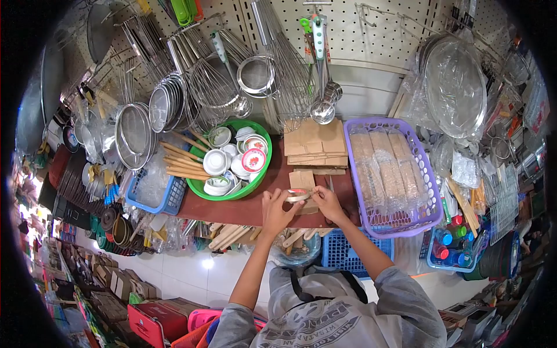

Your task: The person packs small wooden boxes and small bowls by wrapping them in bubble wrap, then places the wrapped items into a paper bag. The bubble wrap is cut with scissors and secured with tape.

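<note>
My left hand holds a roll of tape by its left side, its fingers curled round the rim. On the right side of the roll, my right hand pinches at its edge with thumb and finger. Beneath the roll lies a small piece of brown cardboard on the reddish-brown table. Behind it is a stack of folded cardboard pieces. Scissors, partly hidden, seem to lie beside my right hand.
A green basin of small bowls stands left, near wooden handles. A purple basket with wrapped packs stands right. Whisks and strainers hang behind. Blue baskets sit below the table edge.
</note>
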`<state>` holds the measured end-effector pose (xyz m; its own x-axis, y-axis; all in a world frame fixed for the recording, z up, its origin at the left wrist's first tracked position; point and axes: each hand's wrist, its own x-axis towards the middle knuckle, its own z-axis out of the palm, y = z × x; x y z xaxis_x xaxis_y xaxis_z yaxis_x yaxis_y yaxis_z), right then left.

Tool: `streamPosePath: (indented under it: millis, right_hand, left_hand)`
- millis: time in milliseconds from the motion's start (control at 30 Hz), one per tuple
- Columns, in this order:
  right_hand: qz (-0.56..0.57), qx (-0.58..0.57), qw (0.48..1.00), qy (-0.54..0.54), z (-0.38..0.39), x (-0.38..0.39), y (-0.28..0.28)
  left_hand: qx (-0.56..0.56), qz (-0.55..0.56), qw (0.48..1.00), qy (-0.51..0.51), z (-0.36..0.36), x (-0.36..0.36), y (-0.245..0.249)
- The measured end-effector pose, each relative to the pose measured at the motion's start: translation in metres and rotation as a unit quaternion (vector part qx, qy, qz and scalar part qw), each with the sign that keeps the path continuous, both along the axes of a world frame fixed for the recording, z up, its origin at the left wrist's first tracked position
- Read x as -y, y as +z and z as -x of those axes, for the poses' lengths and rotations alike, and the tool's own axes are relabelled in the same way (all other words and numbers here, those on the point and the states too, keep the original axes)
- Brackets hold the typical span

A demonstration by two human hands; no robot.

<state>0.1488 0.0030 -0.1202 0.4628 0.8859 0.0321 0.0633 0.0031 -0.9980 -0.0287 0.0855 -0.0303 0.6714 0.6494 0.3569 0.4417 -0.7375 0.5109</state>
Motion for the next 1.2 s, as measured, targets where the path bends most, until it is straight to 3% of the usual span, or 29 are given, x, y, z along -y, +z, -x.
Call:
streamPosePath:
  millis: [100,200,400,800,1000,1100,1200]
  right_hand:
    - [-0.006,-0.037,0.999,0.004,0.002,-0.002,-0.004]
    - [-0.025,-0.029,0.999,0.011,0.003,-0.007,-0.015]
    - [0.015,0.053,0.998,0.018,0.006,-0.001,-0.001]
    - [0.041,0.067,0.997,0.025,0.011,0.001,0.009]
    - [-0.029,-0.002,1.000,0.009,0.004,-0.010,-0.023]
    - [-0.005,0.005,1.000,0.017,0.002,-0.007,-0.010]
    - [0.040,0.014,0.999,0.029,0.001,-0.009,0.001]
  left_hand:
    - [-0.012,-0.090,0.996,0.022,-0.001,0.004,0.009]
    - [0.062,-0.156,0.986,-0.020,-0.003,-0.003,0.002]
    - [0.058,-0.046,0.997,0.000,-0.001,-0.002,-0.008]
    - [0.032,-0.108,0.993,0.044,-0.009,-0.006,-0.014]
    - [-0.030,-0.006,0.999,0.037,-0.017,-0.003,0.002]
    - [0.044,-0.139,0.989,0.005,-0.019,-0.011,-0.012]
    - [0.054,-0.182,0.982,0.008,-0.020,-0.012,-0.016]
